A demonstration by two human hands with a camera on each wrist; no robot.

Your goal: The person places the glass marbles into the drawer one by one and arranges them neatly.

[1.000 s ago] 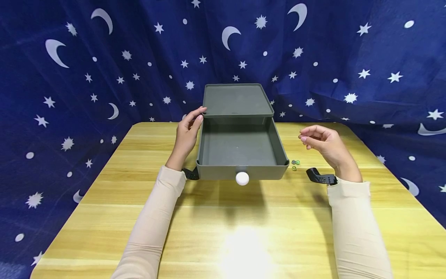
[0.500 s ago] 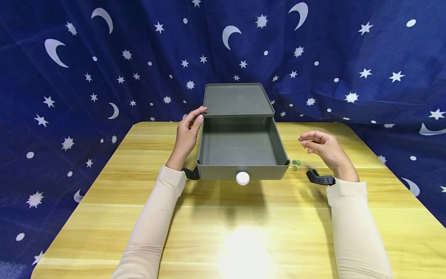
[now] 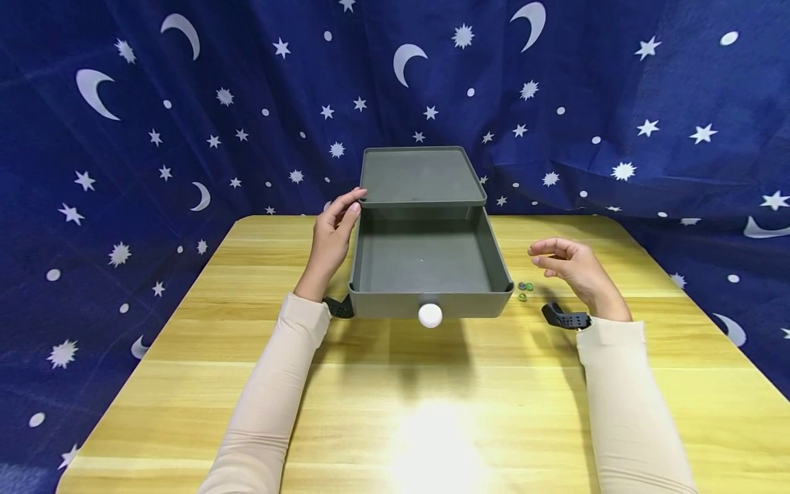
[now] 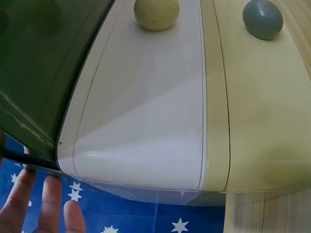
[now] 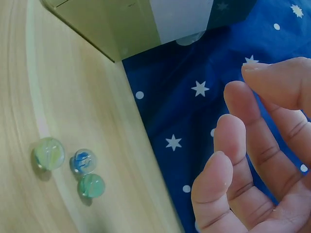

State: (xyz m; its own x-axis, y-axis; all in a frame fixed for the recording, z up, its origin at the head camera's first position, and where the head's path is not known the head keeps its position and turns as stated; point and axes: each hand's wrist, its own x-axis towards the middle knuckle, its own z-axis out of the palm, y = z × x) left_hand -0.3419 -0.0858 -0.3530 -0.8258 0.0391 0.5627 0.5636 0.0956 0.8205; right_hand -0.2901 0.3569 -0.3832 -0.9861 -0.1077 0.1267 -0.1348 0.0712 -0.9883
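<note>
A small drawer cabinet stands mid-table in the head view, with a grey top [image 3: 422, 175]. Its grey top drawer [image 3: 426, 257] is pulled out and shows a bare floor; a white knob [image 3: 430, 315] sits on its front. My left hand [image 3: 331, 237] rests at the cabinet's upper left edge, fingertips on the rim of its top. To the right my right hand [image 3: 570, 264] hovers over the table, fingers loosely bent and nothing between them. Below it lie three glass marbles: a yellow-green one [image 5: 48, 153], a blue-swirled one [image 5: 83, 161] and a green one [image 5: 91, 186].
Under the grey drawer, the left wrist view shows a closed white drawer [image 4: 146, 111] and a closed yellow drawer [image 4: 267, 107], each with a round knob. The wooden table [image 3: 247, 384] ends at a blue star-and-moon curtain [image 3: 278, 82].
My right hand has sunk slightly, its wrist drawing a little to the left. The left hand, the drawer and the marbles stay where they were.
</note>
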